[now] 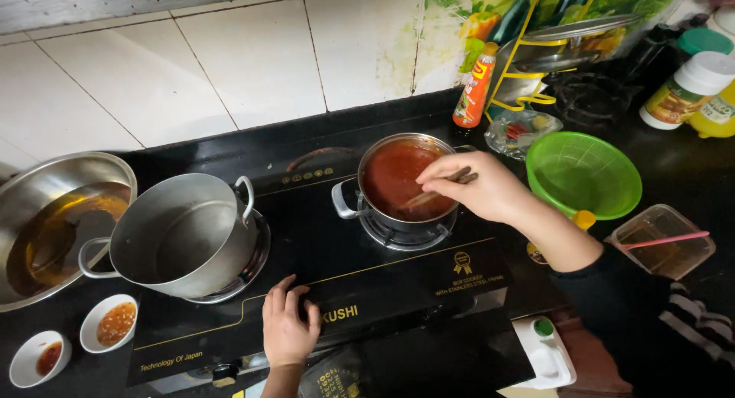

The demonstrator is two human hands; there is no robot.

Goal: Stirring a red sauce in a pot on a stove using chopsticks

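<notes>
- The right hand (478, 187) pinches brown wooden chopsticks (438, 190), tips dipped into the small steel pot of red sauce (398, 180) for stirring.
- The left hand (287, 329) lies open and flat, holding nothing, on the black stove (367, 268) edge for balance.

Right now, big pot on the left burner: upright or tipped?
Tipped: the big pot leans on the burner, mouth facing left, empty inside.

light: even, soft, moderately bright, from above | glare: pale sheen on the white wall tiles (253, 57) and far-left steel bowl (46, 184) | shadows: faint, black cooktop (329, 245) swallows detail | focus: centre sharp, slight motion blur at right hand (478, 185) | edges: wide-angle bending, far right corner soft
</notes>
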